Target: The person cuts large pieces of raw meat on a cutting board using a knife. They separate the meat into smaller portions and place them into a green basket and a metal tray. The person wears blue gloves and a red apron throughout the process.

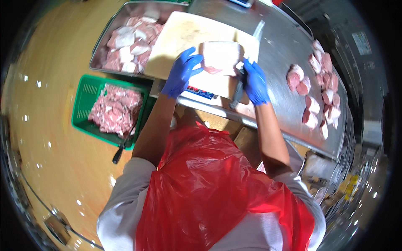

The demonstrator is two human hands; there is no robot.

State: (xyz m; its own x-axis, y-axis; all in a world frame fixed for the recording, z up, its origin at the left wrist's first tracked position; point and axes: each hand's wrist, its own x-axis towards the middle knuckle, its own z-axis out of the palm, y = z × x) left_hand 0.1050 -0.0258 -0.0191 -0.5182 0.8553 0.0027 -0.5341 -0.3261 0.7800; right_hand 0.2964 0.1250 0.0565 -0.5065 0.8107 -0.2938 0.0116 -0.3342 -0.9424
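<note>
Red plastic apron (201,180) below me, pale meat slab (220,56) on the cutting board (178,37).
Left to right I see a green crate (79,100) of meat trimmings (115,109), a metal tray (101,51) of meat chunks (134,40), then the left grip (182,71), fingers spread at the slab's left edge (how firmly it touches, I cannot tell), the right grip (256,83) closed on a black handle (236,95) by the slab's right edge, and cut pieces (329,82) on the steel bench (276,54).
</note>
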